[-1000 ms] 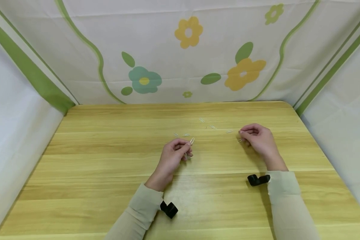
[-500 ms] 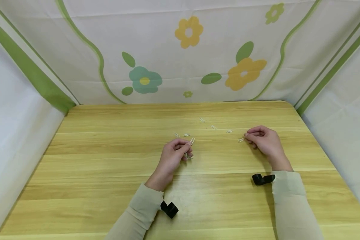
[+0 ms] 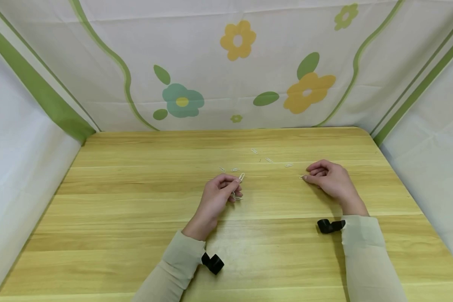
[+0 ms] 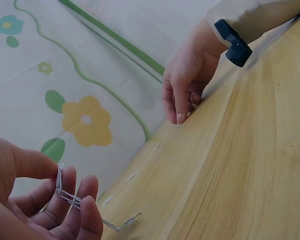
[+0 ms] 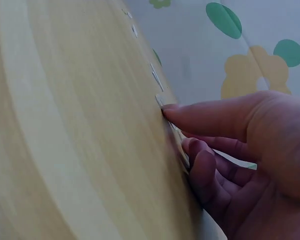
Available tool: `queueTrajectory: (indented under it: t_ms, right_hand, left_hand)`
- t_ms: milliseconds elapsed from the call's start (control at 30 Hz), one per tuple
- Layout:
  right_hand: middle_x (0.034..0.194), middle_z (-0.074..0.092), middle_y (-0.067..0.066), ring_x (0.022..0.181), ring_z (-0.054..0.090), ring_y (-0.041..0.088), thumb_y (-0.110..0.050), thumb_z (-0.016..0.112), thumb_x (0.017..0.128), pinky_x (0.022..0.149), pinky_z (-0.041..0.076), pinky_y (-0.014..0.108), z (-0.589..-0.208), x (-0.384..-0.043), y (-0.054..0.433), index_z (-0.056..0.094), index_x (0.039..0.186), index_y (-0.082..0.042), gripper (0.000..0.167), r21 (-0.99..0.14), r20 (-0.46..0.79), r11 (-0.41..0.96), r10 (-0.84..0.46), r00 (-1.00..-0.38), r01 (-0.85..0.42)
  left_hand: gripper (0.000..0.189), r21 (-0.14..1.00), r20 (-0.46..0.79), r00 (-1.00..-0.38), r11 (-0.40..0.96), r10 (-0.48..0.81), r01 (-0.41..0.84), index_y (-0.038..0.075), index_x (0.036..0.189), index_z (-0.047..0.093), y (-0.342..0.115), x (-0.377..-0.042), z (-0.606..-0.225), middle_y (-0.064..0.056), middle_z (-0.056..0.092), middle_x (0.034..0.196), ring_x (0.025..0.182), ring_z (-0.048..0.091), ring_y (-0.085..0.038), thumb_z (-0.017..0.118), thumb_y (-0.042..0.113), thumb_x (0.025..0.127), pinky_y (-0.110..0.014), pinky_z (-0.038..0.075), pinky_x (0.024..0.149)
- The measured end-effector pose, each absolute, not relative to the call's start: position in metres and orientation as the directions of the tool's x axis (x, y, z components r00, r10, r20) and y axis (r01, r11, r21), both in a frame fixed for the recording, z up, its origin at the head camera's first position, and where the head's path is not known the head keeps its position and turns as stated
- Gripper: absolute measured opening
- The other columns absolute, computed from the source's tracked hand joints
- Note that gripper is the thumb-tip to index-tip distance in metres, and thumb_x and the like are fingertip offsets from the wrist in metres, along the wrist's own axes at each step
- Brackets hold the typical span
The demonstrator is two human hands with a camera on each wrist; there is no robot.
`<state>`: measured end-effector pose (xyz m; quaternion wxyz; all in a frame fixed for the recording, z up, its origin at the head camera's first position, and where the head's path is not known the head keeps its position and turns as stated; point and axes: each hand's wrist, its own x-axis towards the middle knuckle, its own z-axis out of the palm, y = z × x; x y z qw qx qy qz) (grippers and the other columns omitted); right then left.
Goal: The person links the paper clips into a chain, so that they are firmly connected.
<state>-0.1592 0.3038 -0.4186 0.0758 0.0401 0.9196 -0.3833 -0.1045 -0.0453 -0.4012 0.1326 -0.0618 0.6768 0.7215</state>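
My left hand [image 3: 220,191] pinches one link of a chain of white paper clips [image 4: 69,196] between thumb and forefinger. Part of the chain passes across the other fingers, and its far end hangs past them in the left wrist view. At the right of the table, my right hand [image 3: 330,180] sets its thumb tip on a loose paper clip [image 3: 301,177] lying on the wood. Its forefinger stands apart from the thumb, and the thumb covers part of that clip. In the right wrist view the thumb [image 5: 210,117] reaches straight down to the tabletop.
More loose paper clips lie on the wooden table [image 3: 136,235]: one clip [image 3: 288,165] left of the right hand, another clip [image 3: 254,150] farther back, and a clip [image 3: 235,170] just beyond the left hand. A flowered white curtain [image 3: 219,75] stands behind the table.
My right hand has drawn back to the right, then lowered its thumb onto the loose paper clip while the forefinger parted from it. The left hand and its chain stay in place.
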Motion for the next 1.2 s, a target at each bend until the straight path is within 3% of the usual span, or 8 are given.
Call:
queueTrajectory:
  t_ms: [267,667,1067,1200]
  right_hand:
    - [0.104,0.075,0.008,0.085,0.063,0.016,-0.039,0.078,0.100,0.078,0.049,0.029,-0.4184,-0.1576,0.3003,0.076,0.116,-0.010,0.033,-0.641,-0.142,0.763,-0.007,-0.990,0.087]
    - [0.099,0.073,0.006,0.086,0.062,0.020,-0.036,0.077,0.101,0.078,0.047,0.032,-0.4204,-0.1585,0.2991,0.075,0.112,-0.009,0.029,-0.615,-0.140,0.786,-0.024,-0.990,0.068]
    - [0.096,0.071,0.006,0.085,0.061,0.020,-0.035,0.078,0.101,0.077,0.046,0.032,-0.4228,-0.1587,0.3000,0.074,0.110,-0.009,0.028,-0.605,-0.122,0.795,-0.029,-0.992,0.051]
    - [0.095,0.071,0.006,0.084,0.061,0.020,-0.035,0.077,0.101,0.077,0.046,0.033,-0.4228,-0.1587,0.2998,0.075,0.108,-0.009,0.027,-0.604,-0.121,0.795,-0.030,-0.992,0.049]
  left_hand:
    - [0.021,0.958,-0.277,-0.954,-0.041,0.110,-0.283,0.000,0.119,0.071,-0.0456,-0.1048,-0.4026,-0.008,0.074,0.098,0.085,0.072,-0.014,0.067,0.017,0.108,-0.031,0.057,0.078]
    - [0.021,0.957,-0.282,-0.953,-0.039,0.110,-0.288,0.001,0.118,0.071,-0.0461,-0.1042,-0.4030,-0.015,0.075,0.103,0.085,0.072,-0.013,0.068,0.019,0.107,-0.031,0.057,0.079]
    - [0.021,0.956,-0.282,-0.953,-0.053,0.113,-0.289,0.000,0.119,0.071,-0.0469,-0.1039,-0.4025,-0.005,0.074,0.095,0.085,0.073,-0.014,0.067,0.018,0.107,-0.030,0.057,0.077]
    - [0.018,0.953,-0.289,-0.951,-0.060,0.111,-0.296,0.002,0.117,0.072,-0.0470,-0.1038,-0.4019,-0.007,0.074,0.097,0.085,0.073,-0.015,0.068,0.017,0.107,-0.031,0.057,0.078]
